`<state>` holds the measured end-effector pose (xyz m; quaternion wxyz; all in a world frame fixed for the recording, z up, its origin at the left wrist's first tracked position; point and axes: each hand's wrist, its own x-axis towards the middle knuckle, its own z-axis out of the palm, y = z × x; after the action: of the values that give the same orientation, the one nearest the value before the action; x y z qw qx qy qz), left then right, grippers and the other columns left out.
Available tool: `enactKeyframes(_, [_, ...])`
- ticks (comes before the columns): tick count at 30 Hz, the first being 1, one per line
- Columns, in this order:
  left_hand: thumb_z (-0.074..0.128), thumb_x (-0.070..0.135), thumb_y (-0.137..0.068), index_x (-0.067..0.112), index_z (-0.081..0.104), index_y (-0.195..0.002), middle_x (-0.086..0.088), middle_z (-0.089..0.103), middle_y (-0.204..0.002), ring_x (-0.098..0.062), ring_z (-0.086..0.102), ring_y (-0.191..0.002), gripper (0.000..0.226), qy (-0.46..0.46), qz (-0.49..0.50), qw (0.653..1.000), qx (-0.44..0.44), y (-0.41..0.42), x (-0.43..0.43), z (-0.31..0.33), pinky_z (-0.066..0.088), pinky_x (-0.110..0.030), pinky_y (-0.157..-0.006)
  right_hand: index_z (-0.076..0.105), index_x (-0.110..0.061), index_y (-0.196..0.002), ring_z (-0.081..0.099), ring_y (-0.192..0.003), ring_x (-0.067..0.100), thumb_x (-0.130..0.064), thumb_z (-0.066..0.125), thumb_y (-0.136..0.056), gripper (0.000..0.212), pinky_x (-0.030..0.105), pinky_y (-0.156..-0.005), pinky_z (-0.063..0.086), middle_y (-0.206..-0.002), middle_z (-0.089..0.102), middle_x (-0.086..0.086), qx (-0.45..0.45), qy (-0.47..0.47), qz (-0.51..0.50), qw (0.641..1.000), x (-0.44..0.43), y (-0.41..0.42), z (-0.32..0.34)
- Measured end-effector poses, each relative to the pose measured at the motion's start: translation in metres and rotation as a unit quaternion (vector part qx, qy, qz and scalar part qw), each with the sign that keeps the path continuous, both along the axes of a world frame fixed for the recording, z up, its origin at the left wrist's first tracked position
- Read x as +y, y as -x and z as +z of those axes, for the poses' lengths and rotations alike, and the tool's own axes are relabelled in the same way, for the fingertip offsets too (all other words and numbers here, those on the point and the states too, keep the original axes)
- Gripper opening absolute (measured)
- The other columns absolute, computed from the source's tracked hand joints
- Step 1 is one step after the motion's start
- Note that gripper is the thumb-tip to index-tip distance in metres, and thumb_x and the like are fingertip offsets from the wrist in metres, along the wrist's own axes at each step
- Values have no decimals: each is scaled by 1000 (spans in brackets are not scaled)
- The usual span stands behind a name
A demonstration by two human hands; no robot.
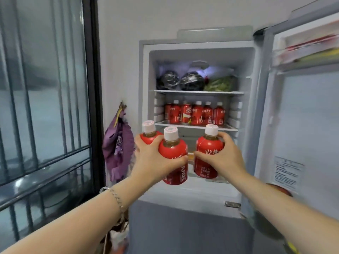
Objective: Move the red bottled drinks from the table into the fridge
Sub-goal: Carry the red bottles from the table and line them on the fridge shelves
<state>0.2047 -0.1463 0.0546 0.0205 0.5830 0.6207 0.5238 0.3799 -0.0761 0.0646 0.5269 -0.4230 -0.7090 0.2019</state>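
Red bottles gripped, left hand, right hand

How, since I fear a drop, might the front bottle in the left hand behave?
The front bottle looks full, so probably heavy for its size. Its smooth round wrap may slip, as the left hand grips it beside a second bottle. Dropped, it would likely roll.

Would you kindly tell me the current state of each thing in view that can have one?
Fridge door: open, swung to the right.
Left hand: grips two bottles.
Front left bottle: capped, held.
Rear left bottle: capped, held.
Right hand: grips one bottle.
Right bottle: capped, upright, held.
Shelf drinks: upright in a row inside.
Purple bag: hanging on the wall.
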Motion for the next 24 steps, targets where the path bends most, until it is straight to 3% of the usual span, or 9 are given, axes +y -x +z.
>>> enactKeyframes(6, [75,61,-52,47,46,-108,3,13,-135,-34,34,-126,65,-14,-19,1000,-12,20,143,27,33,-41,-109,49,-28,-122,54,-92,7,-30,87,-60,73,21,-80,41,-101,55,-14,45,-66,-54,995,114,21,19])
enactKeyframes(9, [70,67,-48,46,46,-109,0,14,-136,-38,35,-124,68,-5,-16,1000,-2,35,206,36,34,-46,-108,49,-28,-123,55,-96,9,-34,86,-60,74,25,-84,45,-104,56,-13,63,-88,-90,990,163,34,28])
enactKeyframes(12, [68,70,-49,40,48,-118,-6,10,-143,-44,30,-126,78,39,-4,999,13,46,277,58,31,-49,-106,49,-28,-125,58,-103,13,-38,86,-59,77,33,-91,48,-112,60,-8,68,-84,-127,986,226,52,45])
enactKeyframes(18, [71,67,-58,32,45,-125,-13,-2,-149,-53,23,-129,80,80,2,996,44,65,375,87,31,-52,-104,49,-23,-128,57,-106,16,-41,84,-61,79,27,-87,44,-118,60,-3,52,-65,-147,986,320,85,54])
enactKeyframes(22, [69,71,-58,33,40,-133,-13,-8,-150,-52,19,-131,89,101,17,994,40,75,413,85,32,-53,-103,42,-21,-136,53,-114,20,-45,78,-68,81,34,-97,45,-125,55,2,50,-53,-121,990,363,105,48])
enactKeyframes(24, [64,76,-60,35,33,-138,-13,-10,-152,-50,18,-133,94,121,33,992,32,81,426,83,33,-53,-103,29,-21,-143,41,-126,25,-46,67,-80,77,37,-105,36,-137,43,8,39,-37,-115,992,377,113,43])
